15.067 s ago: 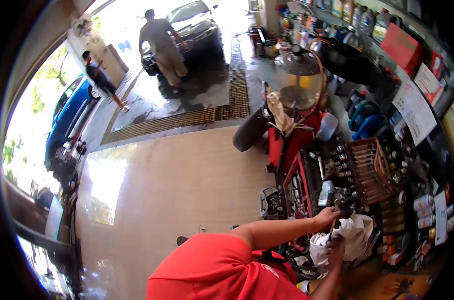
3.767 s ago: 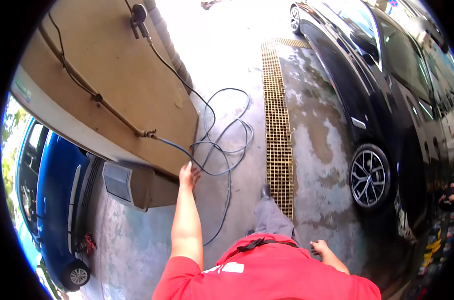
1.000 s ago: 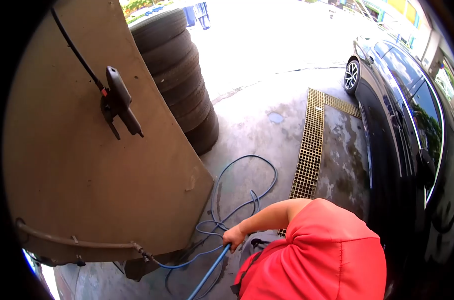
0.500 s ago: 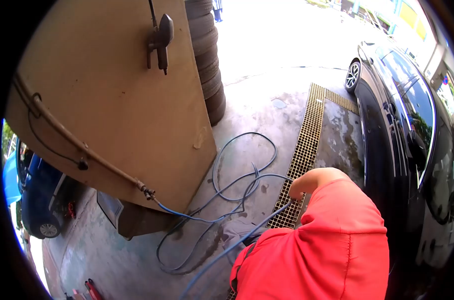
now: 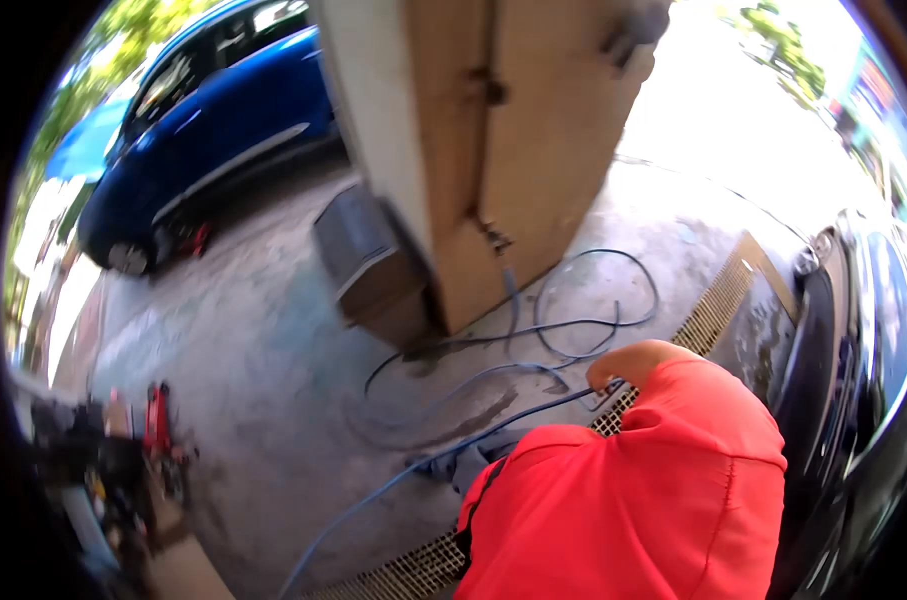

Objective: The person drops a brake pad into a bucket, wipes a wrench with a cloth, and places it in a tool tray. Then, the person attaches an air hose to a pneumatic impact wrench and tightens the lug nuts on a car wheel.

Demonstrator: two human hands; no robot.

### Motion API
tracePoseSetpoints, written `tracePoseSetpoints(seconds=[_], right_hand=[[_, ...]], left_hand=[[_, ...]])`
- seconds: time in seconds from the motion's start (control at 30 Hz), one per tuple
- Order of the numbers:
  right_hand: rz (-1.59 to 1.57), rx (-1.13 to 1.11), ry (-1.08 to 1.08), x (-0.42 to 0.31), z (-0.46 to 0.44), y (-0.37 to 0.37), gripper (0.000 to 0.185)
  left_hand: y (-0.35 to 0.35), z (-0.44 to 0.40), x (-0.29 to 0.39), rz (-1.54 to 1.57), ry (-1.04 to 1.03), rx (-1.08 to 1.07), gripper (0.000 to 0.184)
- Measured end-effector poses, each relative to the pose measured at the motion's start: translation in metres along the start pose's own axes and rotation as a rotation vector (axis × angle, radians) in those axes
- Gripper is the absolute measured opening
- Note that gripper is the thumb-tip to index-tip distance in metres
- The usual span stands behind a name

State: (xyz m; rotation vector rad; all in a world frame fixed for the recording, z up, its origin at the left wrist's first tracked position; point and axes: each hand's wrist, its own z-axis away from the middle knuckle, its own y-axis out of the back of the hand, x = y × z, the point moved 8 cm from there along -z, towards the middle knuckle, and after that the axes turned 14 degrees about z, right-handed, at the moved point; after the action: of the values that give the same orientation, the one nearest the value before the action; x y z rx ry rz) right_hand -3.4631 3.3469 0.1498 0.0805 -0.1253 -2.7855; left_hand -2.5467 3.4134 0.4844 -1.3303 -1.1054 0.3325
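Note:
My right hand is closed around a blue hose, beside the red sleeve of my bent arm. From this hand the hose slants down to the lower left. More of it lies in loops on the floor, and one end joins a metal fitting on a pipe along the beige wall. My left hand is out of sight.
A grey bin stands against the wall corner. Behind it is a blue car. A dark car stands at right, beside a yellow floor grating. At lower left are a red jack and clutter.
The view has swung left, bringing more of the blue car and the jack into sight. My right hand still grips the hose, and the held length lies at a flatter slant.

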Motion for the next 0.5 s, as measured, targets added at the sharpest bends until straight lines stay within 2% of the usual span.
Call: tracePoseSetpoints(seconds=[0.03,0.07,0.1,0.13,0.2,0.23,0.27,0.3,0.33,0.37,0.4,0.43,0.47,0.5], right_hand=[[0.039,-0.123,-0.034,0.017,-0.078,-0.003,0.027],[0.391,0.047,0.025,-0.018,-0.043,0.054,0.023],[0.434,0.112,-0.081,-0.046,-0.023,0.102,0.024],[0.533,0.094,-0.038,-0.085,-0.021,0.143,0.024],[0.391,0.331,-0.079,-0.154,-0.02,0.236,0.025],[0.329,0.334,-0.067,-0.235,-0.033,0.312,0.024],[0.362,0.372,-0.032,-0.278,-0.04,0.345,0.024],[0.358,0.42,-0.008,-0.292,-0.048,0.357,0.024],[0.411,0.397,0.19,-0.403,-0.05,0.416,0.026],[0.484,0.529,0.352,-0.48,-0.025,0.452,0.031],[0.499,0.467,0.351,-0.496,-0.026,0.456,0.034],[0.46,0.576,0.437,-0.582,-0.019,0.494,0.035],[0.426,0.602,0.546,-0.659,0.014,0.526,0.039],[0.323,0.617,0.623,-0.644,0.005,0.503,0.041]], left_hand=[[0.069,-0.036,0.047,-0.015,-0.01,-0.018,0.026],[0.048,-0.047,0.077,-0.046,0.028,-0.186,0.025],[0.072,-0.022,0.12,-0.072,-0.113,0.095,0.025],[0.026,-0.018,0.134,-0.07,-0.185,0.181,0.028],[0.0,-0.021,0.195,-0.07,-0.302,0.261,0.031],[-0.002,-0.022,0.253,-0.106,-0.464,0.24,0.032],[-0.01,-0.028,0.279,-0.144,-0.575,0.207,0.033],[-0.014,-0.026,0.273,-0.086,-0.597,0.271,0.036],[-0.006,-0.022,0.31,-0.106,-0.664,0.301,0.036],[0.003,-0.028,0.333,-0.123,-0.738,0.264,0.038],[0.014,-0.029,0.341,-0.13,-0.781,0.212,0.04],[0.026,-0.012,0.367,-0.093,-0.944,0.303,0.043],[0.043,-0.046,0.389,-0.098,-0.958,0.319,0.043],[0.055,0.013,0.36,-0.096,-1.049,0.335,0.044]])
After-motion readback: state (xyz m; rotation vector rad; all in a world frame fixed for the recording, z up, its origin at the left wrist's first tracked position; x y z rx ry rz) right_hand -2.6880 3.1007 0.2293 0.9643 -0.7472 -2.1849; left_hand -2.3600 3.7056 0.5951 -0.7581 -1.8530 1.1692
